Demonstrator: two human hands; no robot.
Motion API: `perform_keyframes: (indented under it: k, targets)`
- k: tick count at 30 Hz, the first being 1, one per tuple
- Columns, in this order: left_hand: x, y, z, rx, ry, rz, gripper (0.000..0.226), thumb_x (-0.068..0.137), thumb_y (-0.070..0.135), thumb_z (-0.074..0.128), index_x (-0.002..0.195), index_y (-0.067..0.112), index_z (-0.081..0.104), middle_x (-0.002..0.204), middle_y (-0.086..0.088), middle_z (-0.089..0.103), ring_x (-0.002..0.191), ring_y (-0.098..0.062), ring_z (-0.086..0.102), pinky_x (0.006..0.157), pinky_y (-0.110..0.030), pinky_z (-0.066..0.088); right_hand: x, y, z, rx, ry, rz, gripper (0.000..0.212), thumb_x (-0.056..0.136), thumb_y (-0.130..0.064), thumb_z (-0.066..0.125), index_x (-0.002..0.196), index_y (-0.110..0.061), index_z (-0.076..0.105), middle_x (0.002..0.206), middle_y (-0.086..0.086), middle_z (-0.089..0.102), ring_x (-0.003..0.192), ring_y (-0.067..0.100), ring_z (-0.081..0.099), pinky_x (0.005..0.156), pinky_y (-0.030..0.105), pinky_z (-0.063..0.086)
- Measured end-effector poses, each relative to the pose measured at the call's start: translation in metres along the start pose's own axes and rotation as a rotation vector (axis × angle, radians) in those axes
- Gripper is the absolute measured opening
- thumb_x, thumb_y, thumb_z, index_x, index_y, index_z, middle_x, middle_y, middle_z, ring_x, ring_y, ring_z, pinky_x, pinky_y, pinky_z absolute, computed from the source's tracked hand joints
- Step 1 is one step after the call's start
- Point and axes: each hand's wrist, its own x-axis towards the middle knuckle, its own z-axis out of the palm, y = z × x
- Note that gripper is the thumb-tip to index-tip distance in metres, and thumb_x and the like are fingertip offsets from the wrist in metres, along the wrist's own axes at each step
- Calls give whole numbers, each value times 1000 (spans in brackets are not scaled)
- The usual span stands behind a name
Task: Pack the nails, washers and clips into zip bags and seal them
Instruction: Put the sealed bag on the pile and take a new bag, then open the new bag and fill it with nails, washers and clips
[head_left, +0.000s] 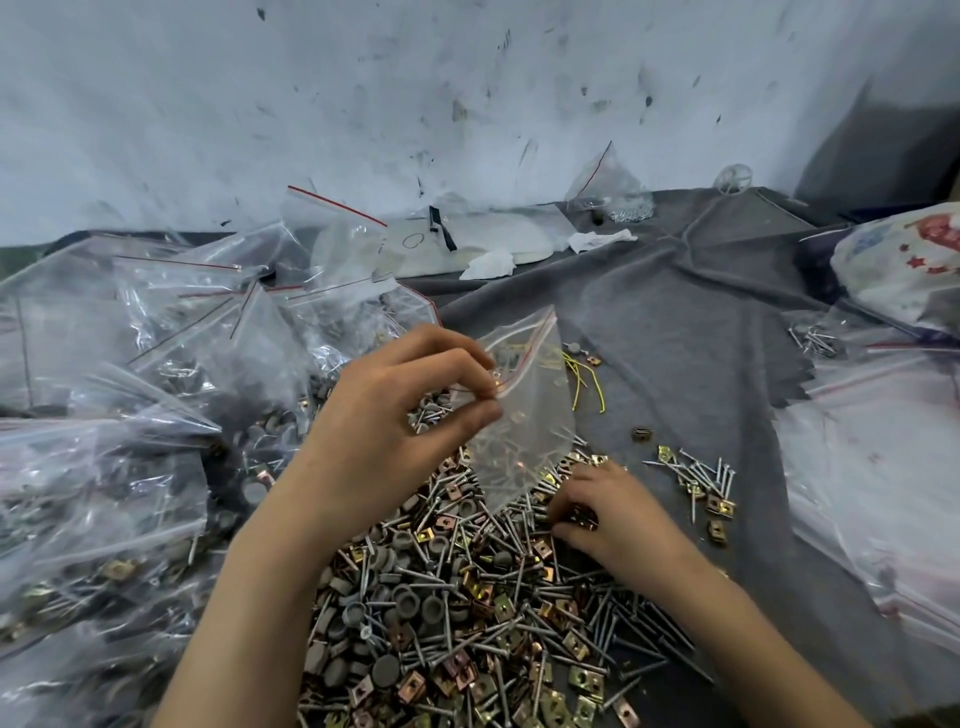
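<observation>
Head view: your left hand (405, 421) pinches the limp, slippery zip bag (524, 441) by its stiffer red-lined mouth, the best hold, at twelve o'clock of the pile (457, 613). At three o'clock, your right hand (597, 506) curls round small clips (583, 518).

Cloth (675, 312) is seen grey; zip bag (524, 415) clear w/ red strip; clips (506, 605) brass-gold; washers (405, 603) grey; nails (623, 616) silver.

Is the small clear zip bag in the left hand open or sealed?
Seemingly open: left hand pinches one lip of the clear zip bag; its red strips stand apart.
</observation>
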Motion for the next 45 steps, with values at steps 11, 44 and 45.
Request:
perform_keyframes:
  k: [11,44,45]
  targets:
    - [1,-1,1,-30,-5,-20,6,82,29,67,84,23,67,101,8,64,96,-7,62,85,-20,46,-17,5,-37,142,214,-103,7,89,-18,63,90,-24,59,84,-15,55,85,10,49,77,21,39]
    - [-2,20,2,-170,-53,40,22,74,16,43,67,3,59,93,-1,59,79,-14,56,69,-22,40,-21,-47,-107,707,715,-287,16,90,-6,55,93,-12,69,89,-2,71,87,8,66,76,17,48]
    - [-2,20,2,-172,-51,36,22,75,16,43,67,2,59,93,-1,59,79,-14,56,69,-22,40,-17,-42,-99,763,726,-199,17,90,-4,56,90,-16,68,84,-2,71,81,9,66,72,17,49]
